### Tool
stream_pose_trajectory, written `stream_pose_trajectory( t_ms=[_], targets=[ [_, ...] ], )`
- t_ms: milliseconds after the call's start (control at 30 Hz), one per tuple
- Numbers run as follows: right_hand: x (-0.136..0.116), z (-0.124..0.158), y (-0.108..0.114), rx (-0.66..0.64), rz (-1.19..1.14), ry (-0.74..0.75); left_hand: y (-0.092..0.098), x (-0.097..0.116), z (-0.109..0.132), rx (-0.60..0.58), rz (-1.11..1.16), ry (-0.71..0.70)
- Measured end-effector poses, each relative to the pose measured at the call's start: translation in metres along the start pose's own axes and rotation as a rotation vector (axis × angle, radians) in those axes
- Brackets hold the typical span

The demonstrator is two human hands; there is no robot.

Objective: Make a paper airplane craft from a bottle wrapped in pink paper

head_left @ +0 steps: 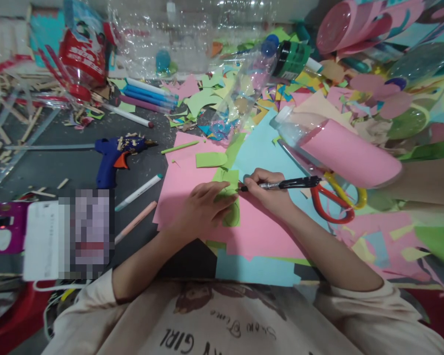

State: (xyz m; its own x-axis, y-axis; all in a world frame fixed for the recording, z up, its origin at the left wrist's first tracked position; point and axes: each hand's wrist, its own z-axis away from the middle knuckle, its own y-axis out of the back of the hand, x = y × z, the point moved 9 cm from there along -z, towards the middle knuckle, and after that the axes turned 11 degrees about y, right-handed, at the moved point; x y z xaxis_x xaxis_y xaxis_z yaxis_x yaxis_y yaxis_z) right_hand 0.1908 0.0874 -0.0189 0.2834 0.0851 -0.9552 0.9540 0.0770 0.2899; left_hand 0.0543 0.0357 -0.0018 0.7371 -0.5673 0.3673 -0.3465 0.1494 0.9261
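Observation:
Fingers closed around a black pen, my right hand rests on the pink sheet with the pen's tip at the edge of a green paper strip. Drawn curves show on that strip. My left hand lies flat across it, fingers stretched out and slightly apart, pressing it on the pink paper. Just above sits a small green paper piece with a rounded end, and a thin rolled green paper stick is farther up.
A blue glue gun and markers lie left. Red-and-yellow-handled scissors and a pink-wrapped bottle are right. Paper scraps and clear plastic bottles fill the back. A purple phone is at far left.

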Motion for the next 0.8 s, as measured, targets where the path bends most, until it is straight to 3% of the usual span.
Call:
stream_pose_trajectory(
  t_ms=[300,467,800],
  targets=[
    [-0.0011,-0.0012,0.0051,0.040,0.008,0.025,-0.0021,-0.0007,0.0001,-0.011,-0.007,0.000],
    [-0.0019,-0.0003,-0.0006,-0.018,-0.007,0.024,-0.0038,-0.0013,-0.0010,-0.064,0.006,0.021],
    [0.0001,-0.0017,0.0076,0.058,0.001,0.020,-0.0027,-0.0016,-0.0025,-0.055,0.027,0.032]
  ],
)
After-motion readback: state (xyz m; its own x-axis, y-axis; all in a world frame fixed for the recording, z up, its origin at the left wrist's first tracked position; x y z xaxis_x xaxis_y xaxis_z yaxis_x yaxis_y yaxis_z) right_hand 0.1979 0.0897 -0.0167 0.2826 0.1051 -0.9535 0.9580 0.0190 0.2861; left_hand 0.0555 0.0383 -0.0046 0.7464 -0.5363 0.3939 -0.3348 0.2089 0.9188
